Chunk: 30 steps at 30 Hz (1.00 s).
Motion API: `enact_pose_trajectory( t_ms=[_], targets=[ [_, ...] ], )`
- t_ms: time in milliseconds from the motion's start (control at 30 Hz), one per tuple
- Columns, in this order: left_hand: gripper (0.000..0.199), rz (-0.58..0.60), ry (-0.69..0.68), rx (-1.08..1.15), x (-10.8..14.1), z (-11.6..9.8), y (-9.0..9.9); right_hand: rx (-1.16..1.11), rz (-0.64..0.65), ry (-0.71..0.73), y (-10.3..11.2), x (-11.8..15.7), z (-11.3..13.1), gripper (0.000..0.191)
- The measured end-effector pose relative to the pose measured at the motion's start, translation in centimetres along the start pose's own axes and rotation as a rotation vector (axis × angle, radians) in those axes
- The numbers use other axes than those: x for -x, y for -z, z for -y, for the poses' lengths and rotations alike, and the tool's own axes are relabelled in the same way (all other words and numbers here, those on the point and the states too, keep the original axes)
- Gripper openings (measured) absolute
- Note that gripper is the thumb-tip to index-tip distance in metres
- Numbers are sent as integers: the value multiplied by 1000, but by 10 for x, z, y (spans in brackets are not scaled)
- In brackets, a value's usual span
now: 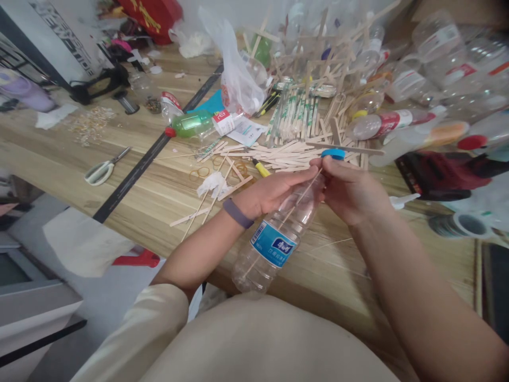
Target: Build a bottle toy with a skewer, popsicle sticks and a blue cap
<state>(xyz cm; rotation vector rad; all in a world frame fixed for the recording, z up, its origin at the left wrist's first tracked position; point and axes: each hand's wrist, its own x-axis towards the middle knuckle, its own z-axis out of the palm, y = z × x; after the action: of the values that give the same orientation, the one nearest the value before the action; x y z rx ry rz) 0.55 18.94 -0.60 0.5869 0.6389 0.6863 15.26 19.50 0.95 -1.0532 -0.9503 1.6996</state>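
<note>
A clear plastic bottle point(274, 239) with a blue label leans toward my body over the table's front edge, its blue cap point(333, 154) pointing away from me. My left hand point(278, 190) is closed round the bottle's upper part. At the neck, just under the cap, the fingers of my right hand point(350, 185) are pressed together. A thin stick point(302, 196) runs along the bottle from the neck toward its base. Crossed wooden sticks point(345, 147) sit at the cap. My right fingertips are partly hidden behind the neck.
Wooden sticks point(278, 155) are heaped beyond my hands, with many plastic bottles point(413, 79) at the back right. Scissors point(105, 168) and a green bottle point(194, 123) lie to the left. A red and black tool point(437, 172) and a wire spool point(461, 225) are at the right.
</note>
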Motion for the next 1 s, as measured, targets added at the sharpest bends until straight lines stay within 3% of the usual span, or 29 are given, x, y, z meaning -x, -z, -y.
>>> enact_pose_trajectory(
  t_ms=[200,467,633,833,933,1000],
  targets=[
    [36,-6,11,25,-2,0,1,40,33,18,-6,7,-5,17],
    [18,48,-110,31,-4,-2,3,184,41,136,-6,6,-11,28],
    [18,-30,-137,47,3,-11,-1,253,61,167,-4,11,-12,35],
    [17,-90,-199,13,15,-25,-1,273,195,55,2,58,-32,43],
    [17,-140,-252,2,21,-30,-1,407,471,-26,3,86,-40,49],
    [17,-180,-270,-15,23,-32,-1,580,430,-68,5,100,-41,48]
  ],
)
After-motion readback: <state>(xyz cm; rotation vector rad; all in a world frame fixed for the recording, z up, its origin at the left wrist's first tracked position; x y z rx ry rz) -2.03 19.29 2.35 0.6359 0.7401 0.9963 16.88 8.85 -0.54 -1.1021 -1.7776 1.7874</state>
